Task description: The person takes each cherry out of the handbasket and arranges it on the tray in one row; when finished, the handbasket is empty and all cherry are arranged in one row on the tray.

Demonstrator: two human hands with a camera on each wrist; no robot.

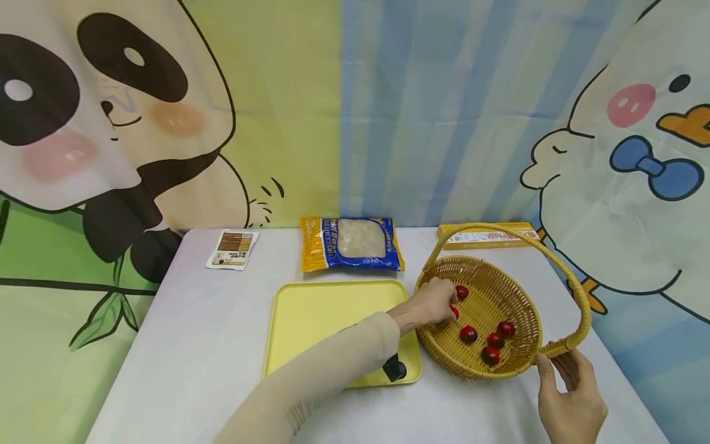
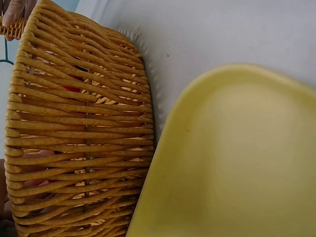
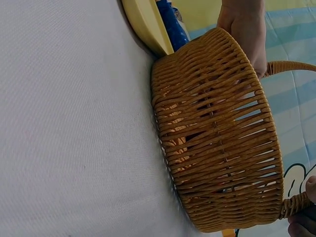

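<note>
A woven basket (image 1: 477,370) with a tall arched handle (image 1: 577,296) stands tilted toward the viewer in the head view. Several small round dark-red fruits (image 1: 468,334) lie inside it. My left hand (image 1: 429,303) reaches over the left rim, its fingers curled down round one red fruit (image 1: 454,312), which they partly cover. Through the weave, the left wrist view shows bits of red beside those fingers. At the basket's right side, my right hand (image 1: 574,394) grips the foot of the handle, thumb (image 1: 546,373) at the rim.
Left of the basket, close against it, lies a yellow tray (image 1: 310,308), partly under my left forearm. Behind are a blue-and-yellow pasta bag (image 1: 355,243), a small white-and-brown packet (image 1: 233,249) and a long yellow box (image 1: 488,237). A cartoon-printed cloth (image 1: 388,111) hangs behind the white table.
</note>
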